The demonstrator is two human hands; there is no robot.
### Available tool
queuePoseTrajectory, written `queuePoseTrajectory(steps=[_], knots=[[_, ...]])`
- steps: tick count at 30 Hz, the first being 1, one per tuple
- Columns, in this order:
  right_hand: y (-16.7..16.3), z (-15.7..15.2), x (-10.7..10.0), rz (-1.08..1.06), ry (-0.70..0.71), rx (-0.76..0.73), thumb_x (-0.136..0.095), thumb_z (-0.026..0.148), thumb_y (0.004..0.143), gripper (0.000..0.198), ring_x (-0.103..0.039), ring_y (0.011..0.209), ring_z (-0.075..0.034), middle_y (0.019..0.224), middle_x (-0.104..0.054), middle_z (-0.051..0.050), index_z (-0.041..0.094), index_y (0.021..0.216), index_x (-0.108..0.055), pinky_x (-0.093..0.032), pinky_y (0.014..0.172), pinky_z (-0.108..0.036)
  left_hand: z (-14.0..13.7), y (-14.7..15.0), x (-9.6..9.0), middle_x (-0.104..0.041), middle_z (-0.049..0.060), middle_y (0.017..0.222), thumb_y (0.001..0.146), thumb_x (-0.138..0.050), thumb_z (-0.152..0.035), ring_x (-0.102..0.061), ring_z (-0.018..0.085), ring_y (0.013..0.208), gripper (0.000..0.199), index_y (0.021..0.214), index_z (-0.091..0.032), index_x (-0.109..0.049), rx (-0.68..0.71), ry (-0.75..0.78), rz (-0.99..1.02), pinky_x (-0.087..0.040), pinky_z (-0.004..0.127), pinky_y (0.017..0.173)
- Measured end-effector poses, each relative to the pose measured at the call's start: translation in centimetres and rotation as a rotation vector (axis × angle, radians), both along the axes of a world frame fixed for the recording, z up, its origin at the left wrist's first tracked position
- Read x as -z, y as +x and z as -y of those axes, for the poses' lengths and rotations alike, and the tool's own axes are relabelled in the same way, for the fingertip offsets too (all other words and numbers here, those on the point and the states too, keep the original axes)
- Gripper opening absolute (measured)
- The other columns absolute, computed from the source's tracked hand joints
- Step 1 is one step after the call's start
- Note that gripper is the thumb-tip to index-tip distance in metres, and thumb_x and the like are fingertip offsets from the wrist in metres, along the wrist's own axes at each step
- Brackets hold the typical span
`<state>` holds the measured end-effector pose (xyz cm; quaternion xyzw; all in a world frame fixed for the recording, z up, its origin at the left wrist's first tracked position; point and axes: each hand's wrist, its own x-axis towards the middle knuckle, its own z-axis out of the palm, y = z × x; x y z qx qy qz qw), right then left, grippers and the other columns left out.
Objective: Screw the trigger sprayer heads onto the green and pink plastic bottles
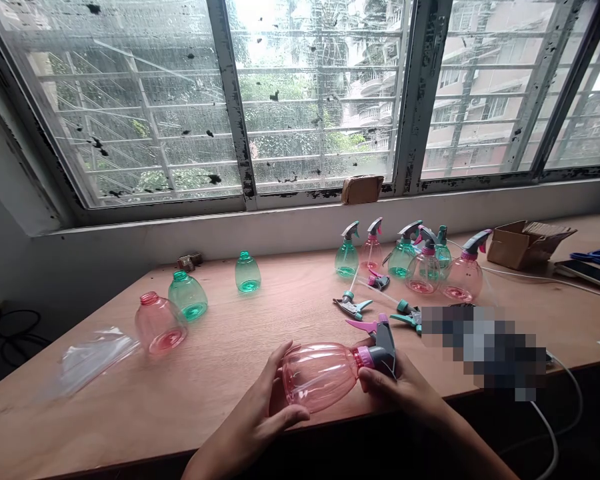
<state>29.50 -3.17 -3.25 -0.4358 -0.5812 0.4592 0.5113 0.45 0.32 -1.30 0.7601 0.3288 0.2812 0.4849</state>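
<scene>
A clear pink spray bottle (320, 375) lies sideways in the air above the table's front edge, held between both hands. My left hand (266, 407) is wrapped round its base, thumb in front. My right hand (400, 383) grips the grey-and-pink spray head (380, 350) at the collar, where it sits on the bottle's neck. The pink trigger points up and left. Just beyond lie loose spray heads: a teal one (353, 307) with its tube pointing up, another teal one (407, 317) near my right hand, and a pink one (379, 280).
Left stand open-necked bottles: a pink one (160, 327), a green one (187, 298) and another green one (249, 273). Several bottles with spray heads, including a green one (347, 259), stand back right. A plastic bag (97, 357), cardboard box (517, 243), blue scissors (597, 256) and blurred object (485, 347) lie around.
</scene>
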Motion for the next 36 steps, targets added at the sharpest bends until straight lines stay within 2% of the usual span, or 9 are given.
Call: queuePoseTrajectory(steps=[3, 7, 13, 19, 24, 27, 33, 36], knots=[[0.0, 0.0, -0.1, 0.013, 0.011, -0.003, -0.073, 0.052, 0.085, 0.036, -0.055, 0.056, -0.014, 0.067, -0.065, -0.001, 0.018, 0.083, -0.061, -0.044, 0.053, -0.027, 0.0, -0.2, -0.3, -0.027, 0.005, 0.166, 0.097, -0.059, -0.052, -0.03, 0.034, 0.15, 0.074, 0.157, -0.038, -0.019, 0.004, 0.057, -0.059, -0.019, 0.051, 0.126], [0.0, 0.0, 0.1, -0.013, -0.011, 0.002, -0.074, 0.054, 0.083, 0.038, -0.055, 0.054, -0.014, 0.066, -0.065, 0.001, 0.019, 0.083, -0.059, -0.045, 0.052, -0.026, 0.2, -0.2, -0.7, -0.026, 0.004, 0.168, 0.101, -0.044, -0.057, -0.024, 0.033, 0.153, 0.068, 0.158, -0.034, -0.018, -0.014, 0.033, -0.121, -0.019, 0.051, 0.126], [0.0, 0.0, 0.1, -0.002, -0.029, -0.006, -0.074, 0.056, 0.081, 0.04, -0.054, 0.054, -0.014, 0.066, -0.063, 0.002, 0.019, 0.084, -0.057, -0.044, 0.052, -0.027, 0.3, 0.1, -1.0, -0.03, 0.005, 0.166, 0.094, -0.062, -0.053, -0.027, 0.034, 0.151, 0.072, 0.155, -0.035, -0.029, -0.052, 0.002, -0.063, -0.018, 0.051, 0.126], [0.0, 0.0, 0.1, -0.004, -0.035, -0.03, -0.074, 0.054, 0.083, 0.039, -0.054, 0.053, -0.014, 0.066, -0.062, 0.002, 0.02, 0.086, -0.056, -0.042, 0.051, -0.027, 0.1, 0.4, -0.7, -0.032, 0.007, 0.163, 0.088, -0.074, -0.048, -0.045, 0.034, 0.141, 0.078, 0.151, -0.038, -0.03, 0.03, -0.162, 0.12, -0.031, 0.053, 0.12], [-0.1, -0.2, 0.3, -0.028, -0.012, -0.013, -0.075, 0.054, 0.081, 0.039, -0.055, 0.052, -0.014, 0.065, -0.064, 0.002, 0.02, 0.087, -0.058, -0.043, 0.051, -0.027, -0.2, 0.6, 0.3, -0.028, 0.007, 0.163, 0.081, -0.083, -0.043, -0.034, 0.034, 0.148, 0.095, 0.152, -0.045, -0.02, 0.028, -0.07, 0.18, -0.032, 0.051, 0.12], [-0.1, -0.2, 0.3, -0.026, -0.01, -0.008, -0.074, 0.055, 0.082, 0.039, -0.054, 0.052, -0.014, 0.065, -0.065, 0.001, 0.019, 0.084, -0.059, -0.043, 0.051, -0.028, -0.2, 0.4, 0.2, -0.025, 0.007, 0.165, 0.084, -0.08, -0.043, -0.038, 0.032, 0.146, 0.096, 0.153, -0.048, -0.013, 0.041, -0.039, 0.142, -0.033, 0.051, 0.119], [0.1, 0.0, 0.5, 0.02, 0.011, 0.038, -0.074, 0.056, 0.081, 0.039, -0.057, 0.059, -0.018, 0.067, -0.067, -0.001, 0.02, 0.082, -0.06, -0.047, 0.057, -0.03, 0.3, -0.1, -0.9, -0.025, 0.005, 0.167, 0.097, -0.053, -0.058, -0.022, 0.033, 0.153, 0.072, 0.157, -0.038, -0.017, 0.03, -0.007, -0.012, -0.016, 0.052, 0.126], [0.2, 0.0, 0.6, 0.038, 0.03, 0.028, -0.07, 0.058, 0.084, 0.039, -0.056, 0.059, -0.018, 0.067, -0.067, -0.001, 0.02, 0.081, -0.062, -0.046, 0.057, -0.03, 0.3, -0.2, -1.0, -0.025, 0.004, 0.167, 0.097, -0.055, -0.055, -0.02, 0.035, 0.153, 0.07, 0.157, -0.035, -0.024, -0.024, -0.006, -0.063, -0.01, 0.054, 0.126]])
